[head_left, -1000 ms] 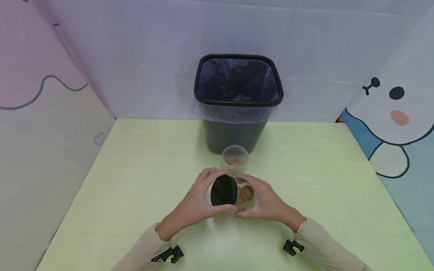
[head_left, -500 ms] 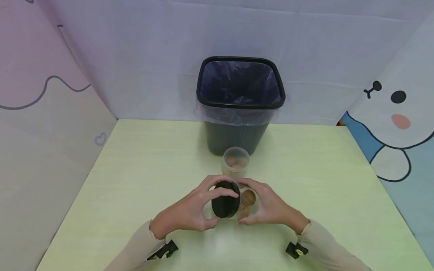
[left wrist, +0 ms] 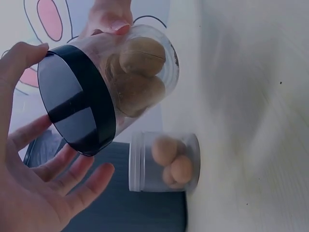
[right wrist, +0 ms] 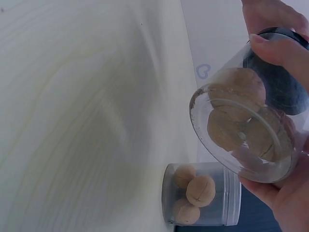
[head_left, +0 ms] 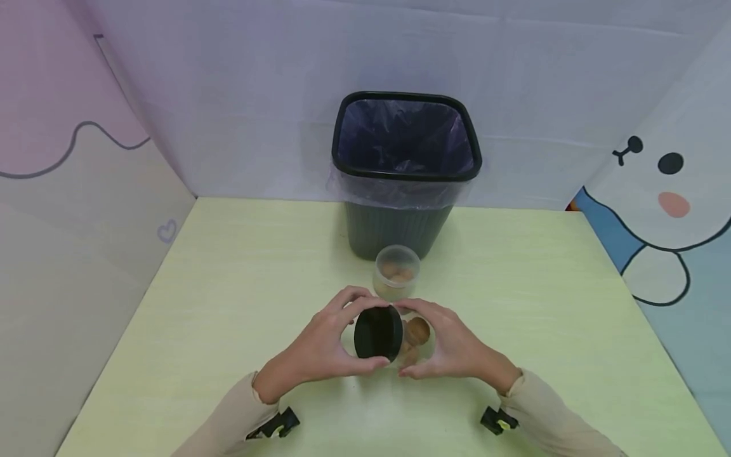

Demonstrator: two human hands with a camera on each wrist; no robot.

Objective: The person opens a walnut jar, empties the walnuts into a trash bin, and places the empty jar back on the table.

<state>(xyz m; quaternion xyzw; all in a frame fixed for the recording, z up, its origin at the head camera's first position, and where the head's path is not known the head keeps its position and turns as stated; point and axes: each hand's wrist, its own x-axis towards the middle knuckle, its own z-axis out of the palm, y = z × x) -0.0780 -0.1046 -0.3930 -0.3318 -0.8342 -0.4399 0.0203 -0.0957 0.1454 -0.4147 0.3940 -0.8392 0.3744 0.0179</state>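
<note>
Jar (left wrist: 120, 82) tilted above the surface (head_left: 251, 273), my left hand (head_left: 328, 346) pinches its black lid (head_left: 377, 333) while my right hand (head_left: 453, 344) grips its clear body (right wrist: 244, 123).

We count two clear jars: one held jar (left wrist: 108, 87) wearing one black lid (head_left: 375, 335), and one standing jar (head_left: 396, 278) at its twelve o'clock. We make out at least three walnuts (right wrist: 200, 191) in each, overlap hiding the exact totals. Around the held jar we tally two hands, one left hand (head_left: 322, 341) at nine o'clock, one right hand (head_left: 455, 344) at three; one bin (head_left: 398, 226) farther out at twelve; and, toward eight and four, two sleeves (head_left: 228, 412) bearing two wrist cameras (head_left: 499, 421).
</note>
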